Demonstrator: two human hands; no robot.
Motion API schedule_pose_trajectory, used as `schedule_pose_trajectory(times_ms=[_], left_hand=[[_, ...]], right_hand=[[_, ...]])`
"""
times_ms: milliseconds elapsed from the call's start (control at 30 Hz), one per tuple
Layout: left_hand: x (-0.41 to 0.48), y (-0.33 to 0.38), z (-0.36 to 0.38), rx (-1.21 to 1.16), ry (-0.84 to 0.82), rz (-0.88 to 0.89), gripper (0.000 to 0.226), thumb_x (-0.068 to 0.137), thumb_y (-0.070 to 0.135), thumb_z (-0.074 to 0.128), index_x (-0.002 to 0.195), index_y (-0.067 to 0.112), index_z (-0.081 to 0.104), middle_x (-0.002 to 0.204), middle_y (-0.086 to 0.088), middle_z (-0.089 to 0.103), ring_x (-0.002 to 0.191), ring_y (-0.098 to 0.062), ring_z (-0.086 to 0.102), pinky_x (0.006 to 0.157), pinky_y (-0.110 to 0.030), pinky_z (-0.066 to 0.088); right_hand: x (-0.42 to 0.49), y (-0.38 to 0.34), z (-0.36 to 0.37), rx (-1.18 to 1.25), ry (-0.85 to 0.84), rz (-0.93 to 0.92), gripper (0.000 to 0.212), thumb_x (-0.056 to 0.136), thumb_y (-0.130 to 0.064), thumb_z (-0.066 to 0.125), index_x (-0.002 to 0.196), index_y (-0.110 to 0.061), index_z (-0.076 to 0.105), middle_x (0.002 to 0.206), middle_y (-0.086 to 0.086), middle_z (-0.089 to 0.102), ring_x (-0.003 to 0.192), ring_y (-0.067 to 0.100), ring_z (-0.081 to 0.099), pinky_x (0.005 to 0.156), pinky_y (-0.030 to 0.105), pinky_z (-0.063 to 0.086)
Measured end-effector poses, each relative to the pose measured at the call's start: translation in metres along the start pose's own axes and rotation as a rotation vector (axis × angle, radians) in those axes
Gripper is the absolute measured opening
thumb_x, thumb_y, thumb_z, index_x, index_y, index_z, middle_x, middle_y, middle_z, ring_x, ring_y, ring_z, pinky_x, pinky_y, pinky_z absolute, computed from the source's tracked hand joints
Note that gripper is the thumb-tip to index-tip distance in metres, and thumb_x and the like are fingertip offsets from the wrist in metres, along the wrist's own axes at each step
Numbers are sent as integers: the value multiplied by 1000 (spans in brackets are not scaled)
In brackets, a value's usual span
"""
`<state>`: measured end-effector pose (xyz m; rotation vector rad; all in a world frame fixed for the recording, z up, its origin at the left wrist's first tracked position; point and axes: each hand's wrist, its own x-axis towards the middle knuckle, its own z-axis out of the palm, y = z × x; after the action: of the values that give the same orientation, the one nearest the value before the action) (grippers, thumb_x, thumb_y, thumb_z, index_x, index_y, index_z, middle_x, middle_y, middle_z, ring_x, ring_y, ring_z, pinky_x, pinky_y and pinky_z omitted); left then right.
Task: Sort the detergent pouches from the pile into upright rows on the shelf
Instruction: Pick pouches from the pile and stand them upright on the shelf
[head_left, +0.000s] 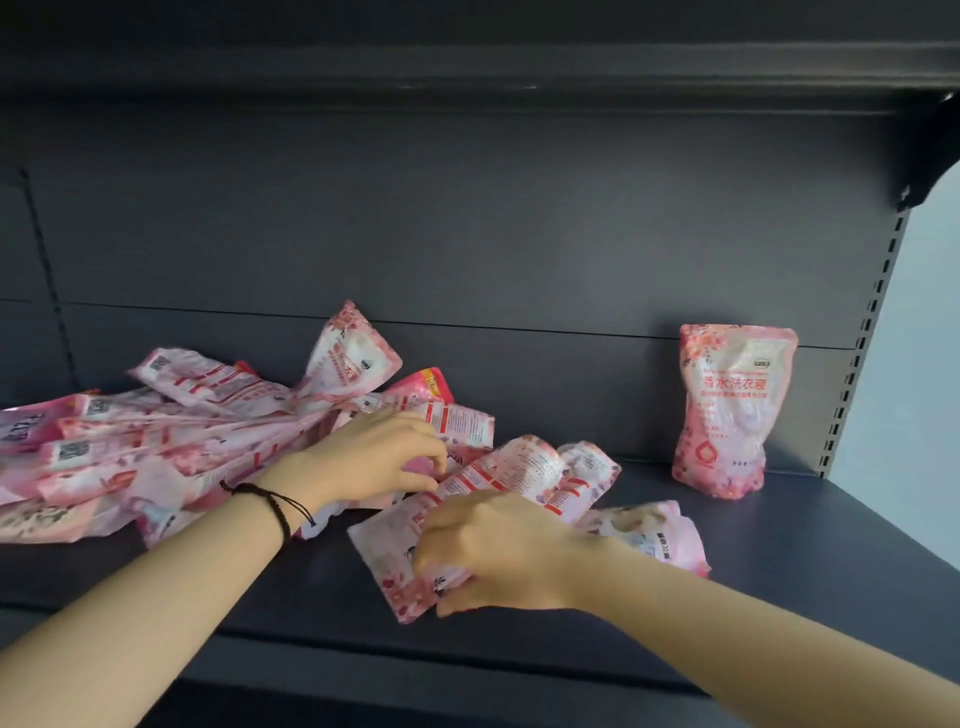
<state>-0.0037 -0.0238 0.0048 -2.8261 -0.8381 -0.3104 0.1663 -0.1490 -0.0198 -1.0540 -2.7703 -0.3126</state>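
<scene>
A pile of pink and white detergent pouches (156, 441) lies flat over the left half of the dark shelf (779, 530). One pouch (730, 410) stands upright alone at the far right against the back panel. My left hand (374, 457), with a black cord on its wrist, reaches into the pile's right edge, fingers curled round a pink pouch there. My right hand (493, 551) grips the near end of a flat pouch (395, 551) at the shelf's front. Two more pouches (540, 473) lie just behind it, and another pouch (654, 530) lies right of my wrist.
The shelf above (467, 67) overhangs the space. A slotted upright post (862, 353) bounds the right end. The dark back panel (467, 234) runs behind everything. The shelf's front lip (363, 660) runs below my arms.
</scene>
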Motion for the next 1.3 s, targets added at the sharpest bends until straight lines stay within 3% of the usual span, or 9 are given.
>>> schedule_pose_trajectory(times_ms=[333, 467, 600, 667, 767, 833, 1000, 1133, 1300], left_hand=[[-22, -28, 9, -313, 82, -79, 14, 90, 39, 62, 95, 29, 70, 101, 15, 66, 101, -4, 57, 93, -36, 46], [-29, -29, -7, -951, 235, -209, 53, 86, 64, 42, 97, 21, 72, 98, 6, 74, 96, -6, 68, 82, -25, 52], [-23, -30, -11, -1207, 320, -232, 98, 56, 97, 37, 106, 18, 67, 103, 4, 74, 99, -10, 69, 81, -21, 53], [-19, -25, -7, -1241, 381, -203, 86, 61, 88, 49, 111, 20, 65, 108, 4, 73, 104, -10, 67, 84, -22, 52], [-6, -11, 5, -1275, 436, -211, 43, 76, 33, 78, 114, 21, 62, 106, 5, 72, 102, -6, 66, 79, -17, 53], [9, -1, 14, -1301, 473, -259, 33, 79, 9, 75, 109, 17, 63, 99, 7, 74, 94, -4, 68, 74, -16, 53], [43, 7, 31, -1359, 679, -403, 2, 87, 15, 68, 88, 16, 68, 82, 12, 75, 80, -4, 71, 60, -12, 51], [60, 5, 38, -1412, 779, -493, 6, 87, 21, 68, 90, 17, 70, 87, 9, 76, 83, -7, 72, 61, -16, 53], [83, 13, 23, -1490, 846, -469, 5, 86, 22, 69, 88, 20, 72, 88, 4, 76, 84, -10, 72, 66, -22, 54]], right_hand=[[21, -4, 6, -55, 161, 129, 15, 83, -17, 58, 70, -10, 63, 73, 4, 62, 65, 24, 55, 52, 35, 43], [29, 15, -12, 97, 457, 425, 11, 87, -17, 57, 84, -11, 66, 88, -2, 65, 75, 22, 61, 68, 37, 51], [31, 39, -32, 168, 657, 607, 9, 90, -18, 56, 86, -15, 63, 84, -7, 60, 74, 15, 58, 70, 32, 49], [30, 54, -39, 236, 748, 712, 9, 92, -21, 56, 87, -17, 62, 85, -6, 63, 74, 13, 58, 69, 29, 47], [29, 77, -46, 344, 836, 838, 11, 94, -25, 54, 84, -22, 59, 81, -10, 62, 74, 11, 59, 68, 27, 45], [29, 88, -47, 434, 877, 877, 12, 95, -26, 53, 85, -23, 59, 80, -15, 60, 75, 11, 59, 69, 28, 47], [25, 108, -48, 672, 920, 858, 10, 95, -22, 55, 87, -22, 61, 88, -9, 67, 86, 14, 66, 77, 30, 55], [16, 122, -38, 780, 746, 899, 8, 95, -17, 57, 92, -21, 63, 92, -5, 71, 88, 15, 69, 75, 27, 56], [10, 140, -44, 916, 834, 978, 20, 96, -9, 53, 81, -15, 63, 89, 3, 70, 92, 25, 68, 90, 41, 54]])
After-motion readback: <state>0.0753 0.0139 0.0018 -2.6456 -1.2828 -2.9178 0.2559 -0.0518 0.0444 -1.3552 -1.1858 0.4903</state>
